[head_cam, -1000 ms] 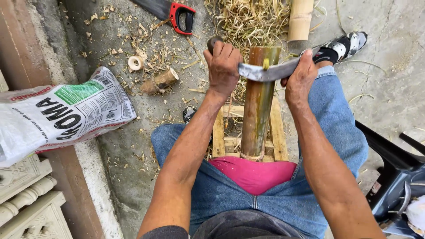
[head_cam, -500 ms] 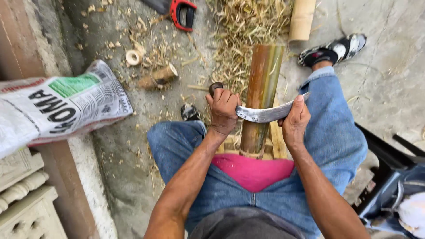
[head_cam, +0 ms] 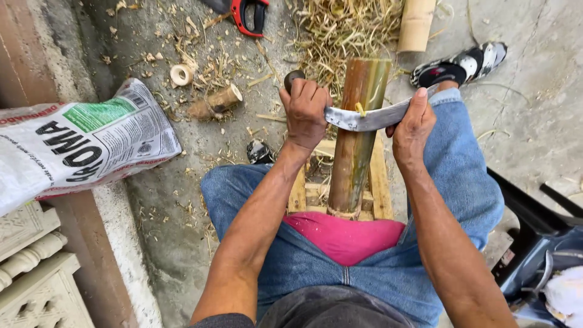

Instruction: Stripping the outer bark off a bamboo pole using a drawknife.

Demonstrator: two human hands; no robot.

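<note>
A sack (head_cam: pixel 79 143) lies at nine o'clock. The left hand (head_cam: pixel 305 114) is fisted round the handle of a curved blade (head_cam: pixel 364 119), and the right hand (head_cam: pixel 413 124) pinches its tip, so the edge sits square across the bamboo (head_cam: pixel 358 146), propped between the knees at centre. A saw (head_cam: pixel 246 12) lies at twelve.

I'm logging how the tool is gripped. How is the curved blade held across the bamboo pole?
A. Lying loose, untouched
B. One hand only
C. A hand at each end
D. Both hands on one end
C: the left hand grips the handle end and the right hand the far end of the curved blade, which crosses the bamboo pole.
</note>
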